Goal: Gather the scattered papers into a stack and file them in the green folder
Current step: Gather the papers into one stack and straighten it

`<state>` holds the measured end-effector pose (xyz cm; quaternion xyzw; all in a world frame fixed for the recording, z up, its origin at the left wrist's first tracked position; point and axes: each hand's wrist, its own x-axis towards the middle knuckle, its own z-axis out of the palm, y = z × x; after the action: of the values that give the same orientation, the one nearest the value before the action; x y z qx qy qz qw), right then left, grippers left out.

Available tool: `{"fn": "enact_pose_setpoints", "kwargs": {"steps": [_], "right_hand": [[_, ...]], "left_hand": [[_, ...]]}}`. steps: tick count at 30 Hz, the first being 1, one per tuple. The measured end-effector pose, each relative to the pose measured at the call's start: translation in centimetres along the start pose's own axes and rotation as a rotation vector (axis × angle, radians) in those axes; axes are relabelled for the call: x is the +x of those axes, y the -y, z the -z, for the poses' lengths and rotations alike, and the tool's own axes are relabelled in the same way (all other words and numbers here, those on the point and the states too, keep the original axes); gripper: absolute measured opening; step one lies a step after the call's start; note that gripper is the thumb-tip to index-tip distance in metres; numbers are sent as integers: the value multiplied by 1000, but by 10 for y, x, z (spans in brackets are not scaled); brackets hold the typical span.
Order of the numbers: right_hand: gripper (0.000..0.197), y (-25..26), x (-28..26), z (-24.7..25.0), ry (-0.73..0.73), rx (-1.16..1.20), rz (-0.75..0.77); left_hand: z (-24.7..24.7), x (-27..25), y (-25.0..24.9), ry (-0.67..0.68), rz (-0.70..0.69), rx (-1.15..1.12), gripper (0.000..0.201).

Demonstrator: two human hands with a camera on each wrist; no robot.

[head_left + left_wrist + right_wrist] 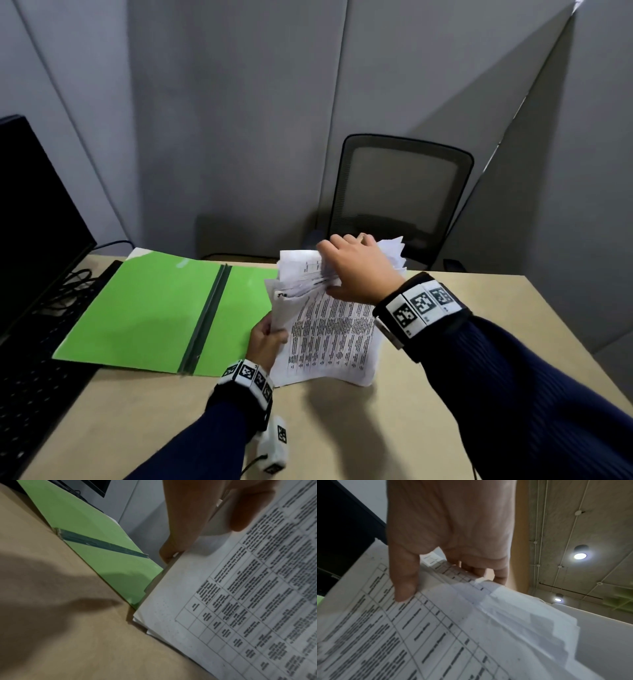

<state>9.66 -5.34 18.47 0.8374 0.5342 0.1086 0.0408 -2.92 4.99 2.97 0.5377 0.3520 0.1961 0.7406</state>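
A stack of printed papers (329, 329) with tables of text stands tilted on its lower edge on the beige desk (428, 394), just right of the green folder (147, 308). The folder lies open and flat, its dark spine (209, 313) down the middle. My left hand (269, 337) grips the stack's left edge, thumb on the front sheet. My right hand (356, 270) grips the uneven top edge, fingers curled over the back. In the left wrist view the papers (240, 608) overlap the folder (82, 524) corner. The right wrist view shows my thumb (404, 578) pressed on the papers (453, 635).
A black monitor (30, 212) and keyboard (30, 394) with cables occupy the desk's left side. A mesh office chair (400, 198) stands behind the desk against grey partition walls. A white sheet corner (140, 253) pokes out under the folder's far edge.
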Motion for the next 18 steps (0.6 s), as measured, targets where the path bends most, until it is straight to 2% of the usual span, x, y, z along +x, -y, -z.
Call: {"fn": "enact_pose_setpoints", "kwargs": {"steps": [5,9,11,12,14,16,18], "right_hand": [[30,-3,1,-1,-26,25,63],[8,2,3,6,47,157,39],[8,0,1,9,48,196,-8],[11,-5,-1,12,21,224,-29],[25,-25,-10,17,-47,353,-77],[30,-50,-22,23,-84,678,-127],[15,-67,-39,25,-138,1102,-172]], "left_hand": [[0,2,-3,15,12,-9,44],[4,6,0,21,21,16,21],[11,13,7,24,1,24,23],[15,18,10,10,-21,49,27],[27,26,14,-74,-35,82,59],[36,30,11,-153,20,1,90],[36,31,3,-48,56,-190,100]]}}
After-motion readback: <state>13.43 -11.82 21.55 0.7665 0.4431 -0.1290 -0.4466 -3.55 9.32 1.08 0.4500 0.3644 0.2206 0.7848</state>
